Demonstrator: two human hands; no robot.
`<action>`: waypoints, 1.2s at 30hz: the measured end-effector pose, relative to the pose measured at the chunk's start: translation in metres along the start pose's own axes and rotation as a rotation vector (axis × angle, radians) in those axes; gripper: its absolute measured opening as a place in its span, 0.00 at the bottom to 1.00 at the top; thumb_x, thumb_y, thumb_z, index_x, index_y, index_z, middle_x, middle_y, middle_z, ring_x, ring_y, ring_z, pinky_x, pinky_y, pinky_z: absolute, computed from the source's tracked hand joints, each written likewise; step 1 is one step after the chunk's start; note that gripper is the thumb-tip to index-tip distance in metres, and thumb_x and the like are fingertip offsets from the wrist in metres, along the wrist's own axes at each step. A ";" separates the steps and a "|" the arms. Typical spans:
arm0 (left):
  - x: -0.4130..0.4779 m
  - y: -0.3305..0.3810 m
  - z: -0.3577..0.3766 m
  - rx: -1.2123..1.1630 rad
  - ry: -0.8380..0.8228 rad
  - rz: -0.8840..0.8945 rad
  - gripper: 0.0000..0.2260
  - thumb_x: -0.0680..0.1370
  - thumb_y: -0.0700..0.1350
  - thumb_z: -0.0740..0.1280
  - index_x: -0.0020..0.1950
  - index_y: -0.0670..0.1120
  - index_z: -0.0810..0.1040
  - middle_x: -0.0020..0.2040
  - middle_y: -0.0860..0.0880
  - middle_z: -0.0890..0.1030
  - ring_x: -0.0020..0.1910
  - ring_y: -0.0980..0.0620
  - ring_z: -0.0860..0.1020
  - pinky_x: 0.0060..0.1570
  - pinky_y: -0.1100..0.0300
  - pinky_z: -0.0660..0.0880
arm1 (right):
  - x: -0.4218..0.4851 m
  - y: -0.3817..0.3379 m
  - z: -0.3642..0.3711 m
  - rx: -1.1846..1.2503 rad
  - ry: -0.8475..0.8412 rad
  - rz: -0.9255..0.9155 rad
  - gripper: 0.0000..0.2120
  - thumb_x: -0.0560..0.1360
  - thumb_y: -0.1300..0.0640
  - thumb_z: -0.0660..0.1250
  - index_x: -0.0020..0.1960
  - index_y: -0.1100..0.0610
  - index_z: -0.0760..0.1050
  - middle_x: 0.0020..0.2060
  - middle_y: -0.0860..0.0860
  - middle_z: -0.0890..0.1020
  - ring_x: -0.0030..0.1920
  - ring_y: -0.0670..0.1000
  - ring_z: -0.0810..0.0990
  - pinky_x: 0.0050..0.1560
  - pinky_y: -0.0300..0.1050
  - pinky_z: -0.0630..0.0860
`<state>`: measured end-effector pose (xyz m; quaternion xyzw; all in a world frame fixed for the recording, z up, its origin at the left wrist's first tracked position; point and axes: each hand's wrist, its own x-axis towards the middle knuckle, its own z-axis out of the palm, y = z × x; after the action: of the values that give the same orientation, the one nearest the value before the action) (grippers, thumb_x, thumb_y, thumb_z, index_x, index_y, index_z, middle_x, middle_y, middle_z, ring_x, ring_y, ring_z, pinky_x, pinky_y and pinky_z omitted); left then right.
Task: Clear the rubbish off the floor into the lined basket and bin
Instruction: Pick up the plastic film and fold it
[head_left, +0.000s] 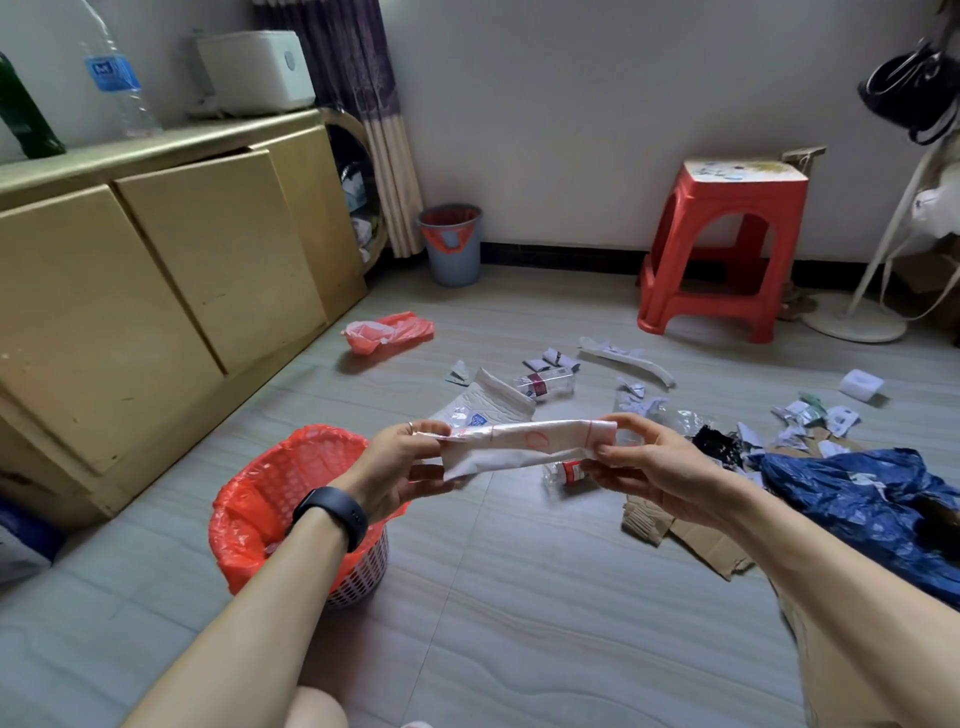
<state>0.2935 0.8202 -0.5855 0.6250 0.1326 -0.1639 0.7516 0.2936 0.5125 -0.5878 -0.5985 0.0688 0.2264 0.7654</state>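
Loads of rubbish on the floor (519, 597) here, mostly on the right: torn paper scraps (810, 415), a clear bottle (545, 384) on its side, a white mailer (488, 402), flattened cardboard (696, 540) and a big crumpled blue bag (857, 499) by the person's right arm. A loose red bag (389, 330) lies on its own nearer the cabinet (156, 291). Back at the wall there's a red stool (727, 244), and the grey bin (452, 249) with its red liner stands in the corner beside the curtain, well apart from the mess. The basket (363, 571), lined in red, sits on the floor right under the left forearm.

Both hands are up in front, holding a long white wrapper (524, 441) with red print stretched between them. The left hand (395, 467) grips one end with curled fingers, just above the basket's rim. The right hand (644, 467) pinches the other end. A small bottle (569, 470) lies on the floor below the wrapper, partly hidden by it.
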 end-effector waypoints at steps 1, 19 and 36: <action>0.000 0.001 -0.003 -0.042 -0.013 -0.024 0.07 0.73 0.35 0.67 0.50 0.42 0.79 0.42 0.43 0.81 0.34 0.48 0.80 0.32 0.57 0.81 | -0.001 0.001 0.000 -0.044 -0.018 0.002 0.17 0.77 0.71 0.66 0.62 0.57 0.77 0.46 0.64 0.83 0.42 0.57 0.84 0.41 0.46 0.84; -0.020 0.000 -0.074 0.189 0.279 0.130 0.13 0.72 0.22 0.64 0.42 0.38 0.80 0.42 0.39 0.83 0.37 0.46 0.82 0.35 0.57 0.82 | 0.045 0.015 0.070 -0.269 -0.064 -0.186 0.10 0.75 0.63 0.71 0.57 0.59 0.80 0.46 0.62 0.85 0.39 0.55 0.85 0.38 0.41 0.81; 0.051 -0.074 -0.284 0.888 0.781 -0.115 0.35 0.73 0.40 0.65 0.78 0.50 0.57 0.77 0.45 0.56 0.73 0.41 0.64 0.70 0.51 0.65 | 0.204 0.043 0.244 -1.446 0.067 -0.923 0.10 0.78 0.54 0.66 0.42 0.59 0.80 0.32 0.62 0.81 0.35 0.67 0.78 0.33 0.49 0.65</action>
<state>0.3115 1.0834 -0.7247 0.8855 0.3517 -0.0018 0.3037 0.4164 0.8054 -0.6355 -0.9137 -0.3202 -0.1375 0.2090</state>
